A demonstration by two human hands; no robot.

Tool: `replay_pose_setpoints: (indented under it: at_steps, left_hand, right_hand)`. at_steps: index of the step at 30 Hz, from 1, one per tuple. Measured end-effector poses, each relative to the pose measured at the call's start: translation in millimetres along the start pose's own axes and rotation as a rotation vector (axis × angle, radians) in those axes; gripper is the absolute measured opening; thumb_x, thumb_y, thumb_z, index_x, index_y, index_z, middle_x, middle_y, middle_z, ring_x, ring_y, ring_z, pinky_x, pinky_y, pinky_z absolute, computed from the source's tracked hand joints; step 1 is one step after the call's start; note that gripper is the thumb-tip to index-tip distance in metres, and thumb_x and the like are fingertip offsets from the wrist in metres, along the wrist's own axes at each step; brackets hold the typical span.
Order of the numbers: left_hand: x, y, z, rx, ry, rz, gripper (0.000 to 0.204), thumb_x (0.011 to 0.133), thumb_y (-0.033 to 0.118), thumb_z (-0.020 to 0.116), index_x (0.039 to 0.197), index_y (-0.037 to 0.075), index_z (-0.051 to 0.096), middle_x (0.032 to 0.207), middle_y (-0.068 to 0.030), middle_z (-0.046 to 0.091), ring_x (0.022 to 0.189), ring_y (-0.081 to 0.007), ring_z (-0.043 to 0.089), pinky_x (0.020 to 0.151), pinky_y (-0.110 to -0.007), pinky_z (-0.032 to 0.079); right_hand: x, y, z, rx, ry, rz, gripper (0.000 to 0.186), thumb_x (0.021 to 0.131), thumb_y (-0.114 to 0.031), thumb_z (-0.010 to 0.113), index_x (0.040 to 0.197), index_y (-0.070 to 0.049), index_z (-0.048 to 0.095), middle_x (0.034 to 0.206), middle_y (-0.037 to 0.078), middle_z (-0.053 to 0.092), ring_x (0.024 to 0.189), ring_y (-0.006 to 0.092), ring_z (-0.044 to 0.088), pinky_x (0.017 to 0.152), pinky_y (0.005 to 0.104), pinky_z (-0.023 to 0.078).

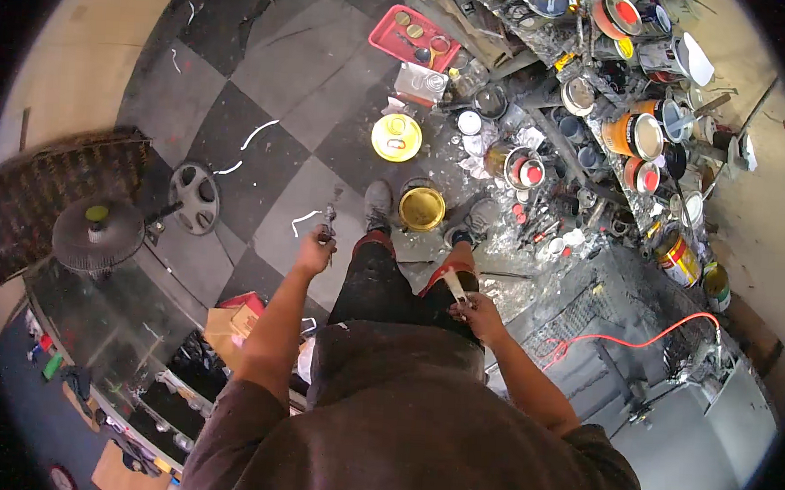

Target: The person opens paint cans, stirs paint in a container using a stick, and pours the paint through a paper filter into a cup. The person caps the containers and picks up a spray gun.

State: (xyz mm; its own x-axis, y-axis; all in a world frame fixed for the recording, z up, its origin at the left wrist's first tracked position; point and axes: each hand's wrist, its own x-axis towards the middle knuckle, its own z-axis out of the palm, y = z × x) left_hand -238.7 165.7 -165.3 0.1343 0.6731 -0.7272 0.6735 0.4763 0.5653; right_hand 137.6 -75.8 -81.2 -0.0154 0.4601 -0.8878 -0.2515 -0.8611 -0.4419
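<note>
My left hand (pixel 315 253) is closed around a slim, dark grey metal tool (pixel 330 213) that points away from me; its exact kind is too small to make out. In front of my right thigh, my right hand (pixel 474 313) grips a short, flat, pale tool (pixel 454 286), perhaps a brush; its far end tilts up and left. Between my shoes on the floor stands an open round tin (pixel 422 209) with a yellow inside. Just beyond it lies a round yellow lid (pixel 396 138) or the top of another can. Neither hand touches the tin.
A red tray (pixel 414 38) with small items lies farther ahead. Paint-smeared shelving at right holds several open cans (pixel 638 135). Litter and splashed paint cover the floor beside my right shoe. A fan (pixel 100 234) stands at left, and an orange hose (pixel 640 343) crosses the right side.
</note>
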Motion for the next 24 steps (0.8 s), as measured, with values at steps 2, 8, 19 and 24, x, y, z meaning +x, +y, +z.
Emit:
replay_pose_setpoints:
  at_steps: [2, 8, 19, 24]
  left_hand:
    - [10.8, -17.5, -23.8, -0.121, 0.03, 0.011, 0.018, 0.093, 0.006, 0.068, 0.11, 0.001, 0.064, 0.089, -0.0114, 0.073, 0.078, -0.0194, 0.075, 0.066, -0.033, 0.058]
    - [53.0, -5.5, -38.2, -0.38, -0.015, -0.106, 0.023, 0.094, 0.011, 0.072, 0.111, 0.001, 0.062, 0.098, -0.0144, 0.073, 0.079, -0.0185, 0.072, 0.065, -0.031, 0.058]
    - [242.3, 29.0, 97.9, 0.028, 0.315, 0.344, 0.038, 0.092, 0.019, 0.076, 0.123, 0.001, 0.063, 0.105, -0.0194, 0.074, 0.098, -0.0336, 0.073, 0.087, -0.042, 0.055]
    - [328.6, 65.6, 140.1, -0.072, 0.433, 0.404, 0.039, 0.089, 0.025, 0.076, 0.115, -0.001, 0.064, 0.1, -0.0204, 0.075, 0.091, -0.0323, 0.074, 0.081, -0.042, 0.056]
  right_hand:
    - [0.1, -7.1, 19.9, 0.136, 0.053, 0.001, 0.034, 0.101, -0.021, 0.065, 0.125, 0.003, 0.058, 0.09, 0.011, 0.072, 0.078, 0.017, 0.069, 0.069, 0.0293, 0.055]
    - [25.1, -65.9, 24.9, 0.084, 0.067, 0.04, 0.035, 0.105, -0.031, 0.059, 0.124, -0.002, 0.06, 0.096, 0.009, 0.072, 0.081, 0.014, 0.068, 0.068, 0.0294, 0.054]
    - [204.1, -26.5, 1.2, 0.033, 0.192, -0.003, 0.035, 0.101, -0.028, 0.068, 0.116, 0.002, 0.066, 0.098, 0.008, 0.073, 0.081, 0.0146, 0.068, 0.07, 0.0279, 0.052]
    - [250.2, -22.6, 21.8, 0.149, 0.197, 0.005, 0.029, 0.104, -0.027, 0.061, 0.118, -0.001, 0.065, 0.092, 0.005, 0.071, 0.077, 0.0107, 0.063, 0.07, 0.0262, 0.05]
